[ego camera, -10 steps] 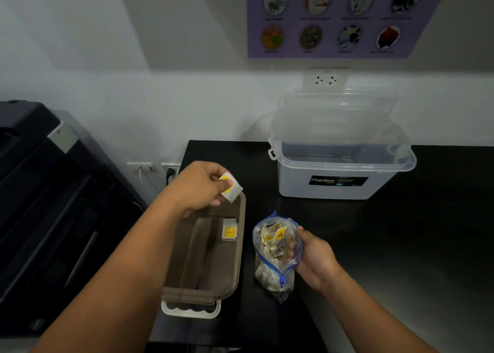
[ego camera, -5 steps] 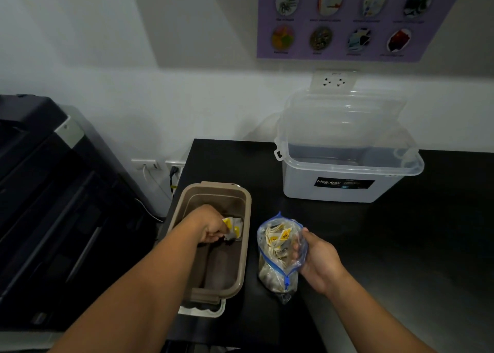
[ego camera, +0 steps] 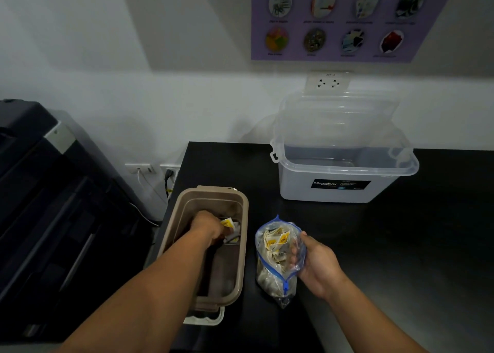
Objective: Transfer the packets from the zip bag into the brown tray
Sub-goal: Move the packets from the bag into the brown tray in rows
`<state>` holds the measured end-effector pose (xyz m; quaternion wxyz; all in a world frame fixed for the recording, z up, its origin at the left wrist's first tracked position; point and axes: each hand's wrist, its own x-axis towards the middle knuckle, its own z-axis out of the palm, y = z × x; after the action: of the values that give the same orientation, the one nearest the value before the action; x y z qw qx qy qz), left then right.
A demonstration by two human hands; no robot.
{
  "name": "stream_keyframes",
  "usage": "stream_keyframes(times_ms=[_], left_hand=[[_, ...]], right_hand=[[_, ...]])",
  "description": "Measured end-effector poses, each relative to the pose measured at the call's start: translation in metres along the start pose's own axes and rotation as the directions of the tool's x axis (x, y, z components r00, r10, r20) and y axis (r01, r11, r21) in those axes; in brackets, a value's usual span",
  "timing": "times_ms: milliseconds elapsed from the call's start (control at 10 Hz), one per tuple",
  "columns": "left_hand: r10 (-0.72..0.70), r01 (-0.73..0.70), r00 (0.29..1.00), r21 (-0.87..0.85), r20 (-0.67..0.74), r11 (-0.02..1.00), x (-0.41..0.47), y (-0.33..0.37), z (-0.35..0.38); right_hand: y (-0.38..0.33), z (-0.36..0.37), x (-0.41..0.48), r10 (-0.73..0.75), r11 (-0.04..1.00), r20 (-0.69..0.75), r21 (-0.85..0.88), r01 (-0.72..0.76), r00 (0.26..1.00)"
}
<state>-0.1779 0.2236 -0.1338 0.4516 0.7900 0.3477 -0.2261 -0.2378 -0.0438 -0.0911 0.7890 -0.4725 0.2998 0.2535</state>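
- Far left, off the table: dark office machine (ego camera: 53, 205) and wall sockets (ego camera: 140, 168), same as a second ago and no part of the job.
- Left hand (ego camera: 207, 225): a second ago raised over the far rim of the brown tray (ego camera: 244, 245) with one packet pinched. Half a second ago already dipped inside. Now low in the tray, knuckles up, fingers curled down onto the small heap of packets (ego camera: 230, 228) against the tray's right wall.
- Cannot tell whether the pinch is still on or already let go, with the fingertips hidden under the hand.
- Meaning for the task, as a judgement: one more packet delivered or as good as delivered. Only the release and the lift out left of this round.
- Zip bag (ego camera: 278, 256): upright on the black table (ego camera: 401, 245), just right of the tray and apart from it. Mouth open, in much the same spot as before.
- Still well stuffed with yellow-and-white packets, against only a few in the tray. Most of the transfer likely still ahead.
- Right hand (ego camera: 318, 267): wrapped round the bag's right side, fingers showing through the plastic, keeping it standing. Grip unchanged, ready for the next reach into the mouth.
- Further back and right: clear storage box (ego camera: 342, 173) with its lid raised, poster (ego camera: 347, 18) on the wall above, neither touched.
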Motion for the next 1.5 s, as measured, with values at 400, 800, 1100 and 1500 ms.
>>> stream_keyframes(times_ms=[400, 800, 1100, 1500], left_hand=[[0.067, -0.07, 0.997, 0.058, 0.042, 0.996, -0.014, 0.015, -0.004], [0.171, -0.125, 0.975, 0.287, -0.141, 0.95, -0.018, 0.012, -0.003], [0.199, -0.155, 0.976, 0.36, -0.088, 0.92, -0.013, 0.009, 0.001], [0.505, -0.41, 0.856, 0.453, -0.11, 0.792, -0.123, 0.052, -0.031]], right_hand=[[0.001, 0.0, -0.003, -0.02, 1.0, 0.026, -0.021, 0.021, 0.999], [0.005, -0.007, -0.003, -0.022, 0.999, 0.055, -0.031, 0.023, 0.998], [0.005, -0.007, -0.002, -0.03, 0.998, 0.059, -0.049, 0.033, 0.998], [0.005, -0.008, -0.003, -0.006, 0.999, 0.022, -0.035, 0.007, 1.0]])
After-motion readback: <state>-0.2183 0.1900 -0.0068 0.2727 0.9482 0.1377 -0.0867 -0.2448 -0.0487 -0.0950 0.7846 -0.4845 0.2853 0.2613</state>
